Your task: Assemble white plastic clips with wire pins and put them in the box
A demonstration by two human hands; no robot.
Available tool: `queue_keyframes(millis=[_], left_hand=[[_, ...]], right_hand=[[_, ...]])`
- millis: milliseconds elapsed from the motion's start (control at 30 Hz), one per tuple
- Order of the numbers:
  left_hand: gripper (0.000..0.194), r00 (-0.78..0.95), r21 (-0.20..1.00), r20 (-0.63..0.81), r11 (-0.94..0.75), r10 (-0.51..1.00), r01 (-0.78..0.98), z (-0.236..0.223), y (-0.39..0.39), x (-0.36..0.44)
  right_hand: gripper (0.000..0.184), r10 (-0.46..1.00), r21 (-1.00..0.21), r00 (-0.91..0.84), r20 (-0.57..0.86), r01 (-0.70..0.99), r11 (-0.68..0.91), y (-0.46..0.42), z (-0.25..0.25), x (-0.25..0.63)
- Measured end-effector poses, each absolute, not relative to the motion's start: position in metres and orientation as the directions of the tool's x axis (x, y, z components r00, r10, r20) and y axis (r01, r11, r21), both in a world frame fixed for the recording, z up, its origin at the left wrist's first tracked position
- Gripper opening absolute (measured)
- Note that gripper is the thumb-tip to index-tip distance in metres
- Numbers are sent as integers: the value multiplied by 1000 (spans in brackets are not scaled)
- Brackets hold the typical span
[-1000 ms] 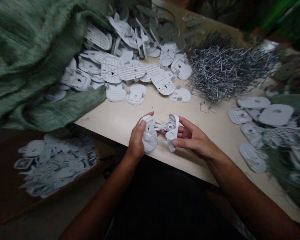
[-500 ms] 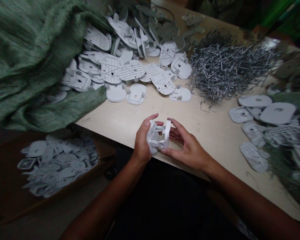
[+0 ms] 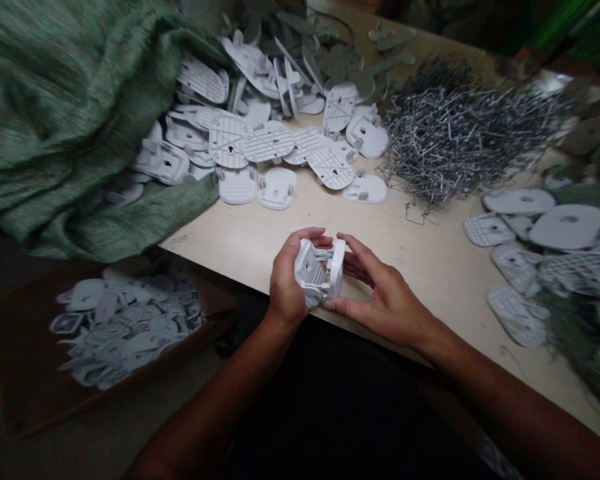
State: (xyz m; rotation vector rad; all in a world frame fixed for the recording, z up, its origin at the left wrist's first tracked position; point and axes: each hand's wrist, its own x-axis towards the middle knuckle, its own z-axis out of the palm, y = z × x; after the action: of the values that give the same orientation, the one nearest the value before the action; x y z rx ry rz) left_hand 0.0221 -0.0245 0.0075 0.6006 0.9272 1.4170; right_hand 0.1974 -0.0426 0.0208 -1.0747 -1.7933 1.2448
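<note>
While the left hand (image 3: pixel 286 283) grasps one half of the white plastic hinged part (image 3: pixel 316 270) and the right hand (image 3: pixel 387 303) holds the other half with curled fingers, the part sits over the worktop (image 3: pixel 220 257) near its front edge. Even pressure from both sides keeps the halves square. Since the earlier view, they have folded from spread wide to nearly closed.

white striped plastic plates (image 3: pixel 269 141), mottled green sacking (image 3: pixel 65 120), silver-grey wire pins (image 3: pixel 460 140)
</note>
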Motion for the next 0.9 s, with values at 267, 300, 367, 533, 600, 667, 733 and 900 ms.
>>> queue_keyframes(millis=[267,300,367,533,600,667,733,900], left_hand=[[40,-106,857,-171,95,979,-506,10,-31,21],[39,-113,871,-166,92,980,-482,10,-32,20],[39,-113,899,-162,100,980,-427,10,-35,19],[38,-132,936,-158,105,979,-336,15,-40,20],[36,-155,954,-147,99,977,-283,18,-41,22],[34,-162,960,-147,102,976,-261,20,-43,23],[32,-151,952,-160,112,976,-285,21,-45,24],[28,-153,949,-145,93,978,-303,19,-44,24]], right_hand=[[107,900,-957,-412,142,175,231,-50,13,192],[106,898,-961,-416,145,157,227,-50,12,191],[105,896,-969,-420,146,122,215,-52,11,191],[106,902,-969,-406,149,122,215,-55,6,189],[107,900,-963,-414,136,156,218,-55,5,189],[107,900,-969,-421,116,152,196,-54,7,188],[107,904,-985,-416,98,90,148,-53,8,186],[102,875,-995,-477,78,-96,37,-49,8,179]])
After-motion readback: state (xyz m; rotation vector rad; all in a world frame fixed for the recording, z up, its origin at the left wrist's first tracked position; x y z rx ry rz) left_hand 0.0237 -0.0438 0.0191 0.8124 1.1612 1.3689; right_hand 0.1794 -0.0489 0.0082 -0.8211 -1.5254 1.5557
